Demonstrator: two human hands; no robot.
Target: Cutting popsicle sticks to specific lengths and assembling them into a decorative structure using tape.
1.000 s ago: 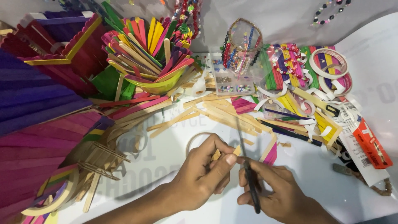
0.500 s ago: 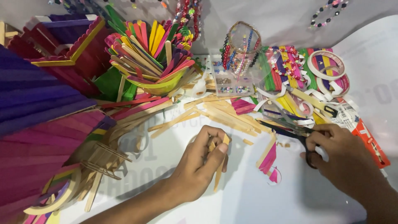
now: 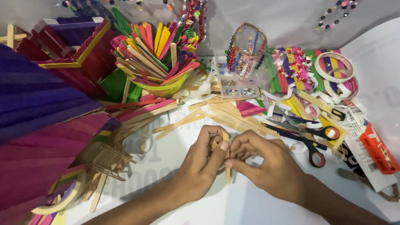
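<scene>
White tabletop (image 3: 258, 208) fills the lower middle of the frame, with a pale wall behind it hung with bead strings. Starting at the far left, I see a large fan of purple and magenta craft sticks (image 3: 37, 125) spreading from the left edge, and below it, at lower left, a small frame of plain wooden sticks (image 3: 102, 160) lying on the table. At upper left sits a box built of dark red and purple sticks (image 3: 71, 46). Just right of that, a green bowl (image 3: 160, 88) stands crammed with coloured sticks pointing up and outward. Loose plain sticks (image 3: 216, 114) lie scattered across the table's centre.

At lower centre, my left hand (image 3: 202, 160) and right hand (image 3: 266, 164) meet, fingertips nearly touching. Between them stands a plain wooden stick piece (image 3: 227, 158), roughly upright; the left thumb and fingers are pinched together on its upper part, and the right fingertips are closed on it from the other side. I cannot tell whether more than one piece is in the pinch.

Further right, in the upper middle, a clear bead organiser box (image 3: 235, 85) lies under a beaded hoop. Right of the hands, black-handled scissors (image 3: 308, 139) rest on the table, apart from my right hand. At upper right lie rolls of white tape (image 3: 333, 66), and at the right edge a red-and-white packet (image 3: 373, 148).
</scene>
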